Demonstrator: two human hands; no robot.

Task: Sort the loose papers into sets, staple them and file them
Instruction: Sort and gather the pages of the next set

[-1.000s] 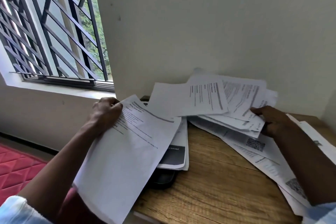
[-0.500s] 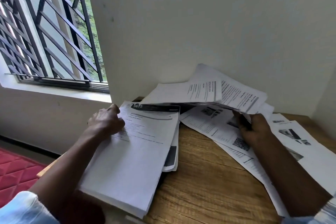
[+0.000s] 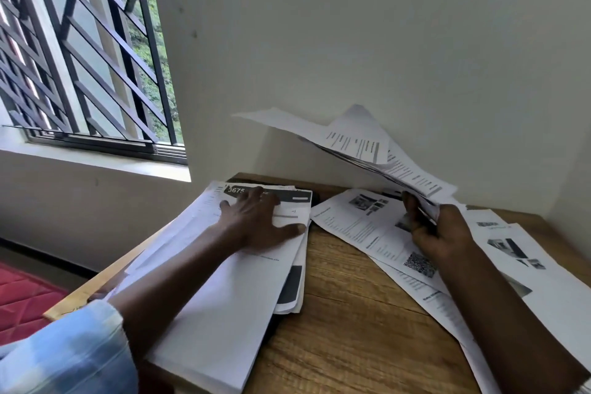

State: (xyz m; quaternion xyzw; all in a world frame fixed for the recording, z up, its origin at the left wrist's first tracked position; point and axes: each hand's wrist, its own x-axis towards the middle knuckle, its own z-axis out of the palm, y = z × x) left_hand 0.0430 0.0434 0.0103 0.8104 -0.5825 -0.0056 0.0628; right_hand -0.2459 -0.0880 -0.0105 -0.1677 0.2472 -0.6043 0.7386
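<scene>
A thick stack of white printed papers [image 3: 224,304] lies on the left part of the wooden table [image 3: 351,329]. My left hand [image 3: 256,221] rests flat on top of it, fingers spread, beside a sheet with a dark "3675" header [image 3: 287,197]. My right hand [image 3: 438,230] grips the lower edge of a bundle of loose papers [image 3: 361,137] and holds it lifted and fanned toward the wall. More loose sheets [image 3: 367,224] with photos and a QR code lie flat under and around my right arm.
A dark flat object [image 3: 271,320] peeks out from under the left stack. The table sits in a corner against white walls [image 3: 351,41]. A barred window [image 3: 80,57] is at the left, a red mat [image 3: 22,304] on the floor below.
My left hand laid its stack down on the table and now presses flat on it. My right hand raised its bundle of papers higher, uncovering the sheets beneath.
</scene>
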